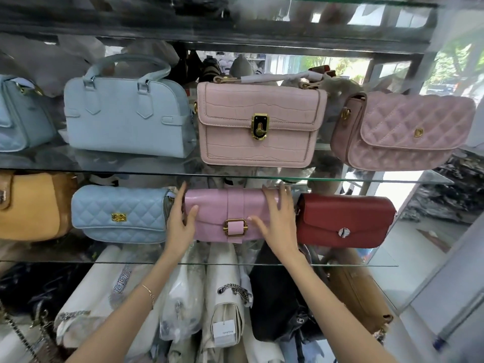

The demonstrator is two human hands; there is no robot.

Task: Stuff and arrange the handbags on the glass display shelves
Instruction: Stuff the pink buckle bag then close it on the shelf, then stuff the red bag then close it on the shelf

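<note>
Pink bag: on the lower glass shelf, front and buckle facing out, slotted between the blue quilted bag and the red bag
Left hand: fingers straight and spread, flat against the bag's left end, thumb lying across the front; pressing, not gripping
Right hand: fingers fanned apart, palm over the right end of the front, fingertips reaching the top edge
Bag to fingers: bracketed between both hands, touching each
Done: this bag looks plump and filled out; the upper shelf carries a neat front-facing row, and the lower row looks nearly full
Left to do: probably just squaring this one up, plus the wrapped bags heaped below, not yet on display
</note>
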